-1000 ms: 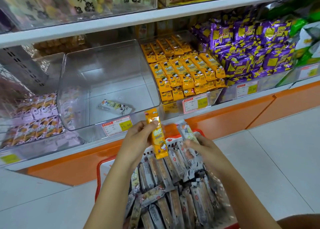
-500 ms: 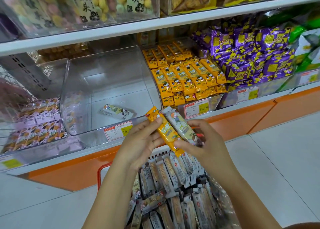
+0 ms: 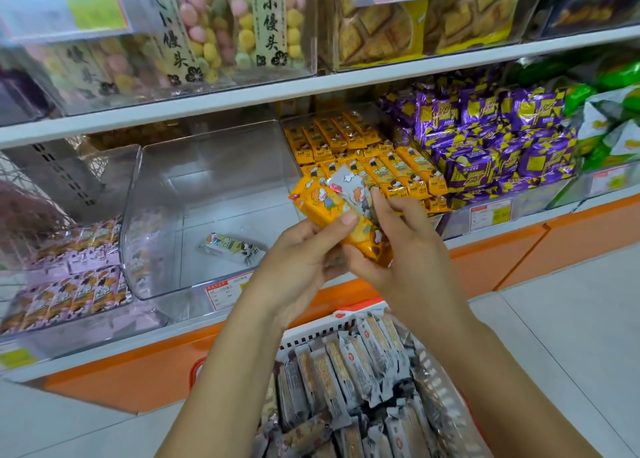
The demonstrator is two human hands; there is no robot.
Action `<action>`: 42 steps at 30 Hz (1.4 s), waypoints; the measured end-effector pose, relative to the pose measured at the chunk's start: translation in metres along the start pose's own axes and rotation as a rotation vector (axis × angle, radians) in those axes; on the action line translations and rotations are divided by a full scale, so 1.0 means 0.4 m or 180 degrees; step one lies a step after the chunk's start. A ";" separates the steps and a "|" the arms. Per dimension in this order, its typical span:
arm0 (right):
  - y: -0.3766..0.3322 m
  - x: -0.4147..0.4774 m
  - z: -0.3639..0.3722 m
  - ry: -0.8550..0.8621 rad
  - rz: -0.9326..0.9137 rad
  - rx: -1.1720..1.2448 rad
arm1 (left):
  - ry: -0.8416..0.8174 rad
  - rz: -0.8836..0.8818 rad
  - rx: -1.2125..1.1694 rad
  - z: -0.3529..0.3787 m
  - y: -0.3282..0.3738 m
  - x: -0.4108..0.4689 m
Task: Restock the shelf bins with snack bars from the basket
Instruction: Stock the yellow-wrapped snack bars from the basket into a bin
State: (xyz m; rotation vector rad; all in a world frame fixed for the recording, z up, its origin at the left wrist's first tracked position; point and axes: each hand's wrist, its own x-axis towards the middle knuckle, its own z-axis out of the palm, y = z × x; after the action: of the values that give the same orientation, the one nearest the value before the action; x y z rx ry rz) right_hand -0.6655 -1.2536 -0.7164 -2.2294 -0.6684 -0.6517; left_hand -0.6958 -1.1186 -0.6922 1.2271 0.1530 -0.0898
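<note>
While both hands meet at centre, the left hand (image 3: pixel 304 253) pinches an orange bar (image 3: pixel 329 212) and the right hand (image 3: pixel 407 250) grips a silver bar (image 3: pixel 351 189) pressed against it. Basket (image 3: pixel 320 331) at six o'clock, packed; clear bin (image 3: pixel 156 215) at nine o'clock holds a lone bar (image 3: pixel 232 248).

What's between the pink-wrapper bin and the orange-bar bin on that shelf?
In the head view, a clear bin holding one lone wrapped bar.
</note>
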 end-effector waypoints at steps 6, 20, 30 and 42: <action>-0.031 0.078 -0.029 -0.0062 0.0304 0.0537 | -0.0074 0.0113 0.0153 0.022 0.038 0.042; 0.155 0.389 0.012 -0.0130 0.1415 -0.1118 | 0.0832 -0.0080 -0.0031 -0.060 0.074 0.136; 0.225 0.540 0.137 -0.0625 0.0976 -0.2439 | 0.0834 -0.0036 -0.0180 -0.120 0.061 0.131; 0.237 0.500 0.107 -0.1599 0.0694 -0.1649 | 0.0689 -0.0111 -0.0237 -0.143 0.039 0.143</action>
State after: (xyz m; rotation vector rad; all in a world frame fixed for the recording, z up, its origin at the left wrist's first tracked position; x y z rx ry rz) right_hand -0.4478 -1.2269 -0.6649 -2.9433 -0.5154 -0.1518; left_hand -0.6408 -1.0586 -0.7061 1.1582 0.3633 0.0188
